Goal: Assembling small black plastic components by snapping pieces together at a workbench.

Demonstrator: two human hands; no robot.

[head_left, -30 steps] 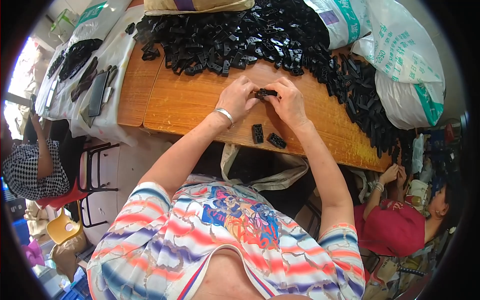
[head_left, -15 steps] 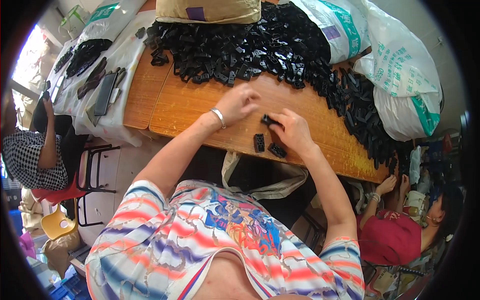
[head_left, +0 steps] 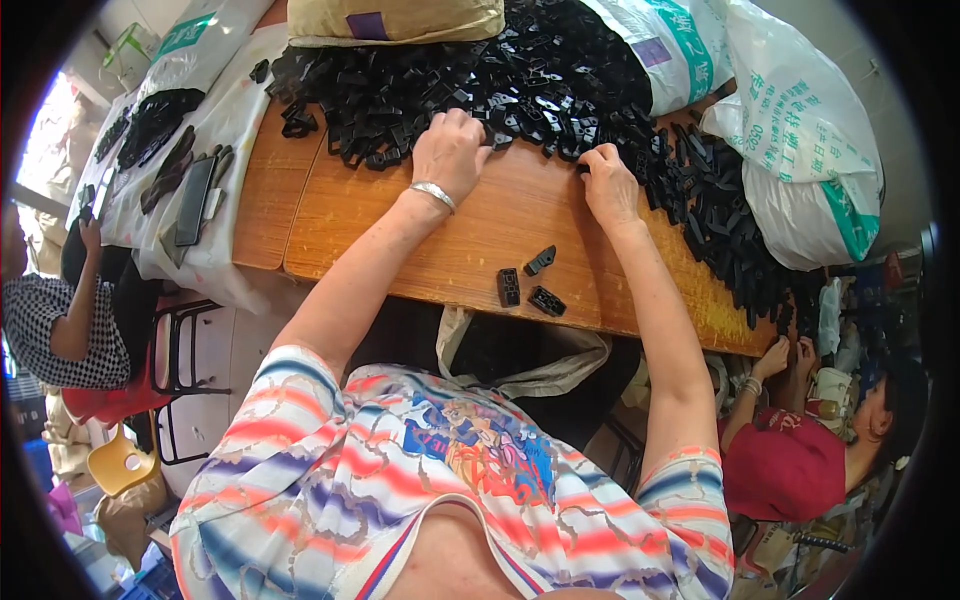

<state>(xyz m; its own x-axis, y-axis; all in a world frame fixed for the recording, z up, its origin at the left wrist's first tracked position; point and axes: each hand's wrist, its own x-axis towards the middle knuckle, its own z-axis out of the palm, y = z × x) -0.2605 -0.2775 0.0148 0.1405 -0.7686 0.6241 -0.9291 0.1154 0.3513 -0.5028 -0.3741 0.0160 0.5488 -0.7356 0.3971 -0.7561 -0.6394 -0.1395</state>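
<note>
My left hand (head_left: 448, 155) is at the near edge of a big heap of small black plastic parts (head_left: 400, 100). Its fingers curl down among them, and what they grip is hidden. Farther right, my right hand (head_left: 610, 185) pinches a small black plastic part at the heap's edge, mostly covered by the fingertips. Close to the table's front edge lie three black blocks: an upright-looking one (head_left: 509, 287), a tilted one (head_left: 540, 260) and another (head_left: 547, 301) beside them. Neither hand touches these blocks.
Longer black pieces (head_left: 715, 200) are heaped along the right side of the wooden table (head_left: 380, 240). White sacks (head_left: 810, 150) and a tan sack (head_left: 400, 22) stand behind. A phone (head_left: 195, 200) lies on the left cloth. Two people sit at the sides.
Both hands have moved away from me to the heap. The black block my right hand held now lies on the table near the other two.
</note>
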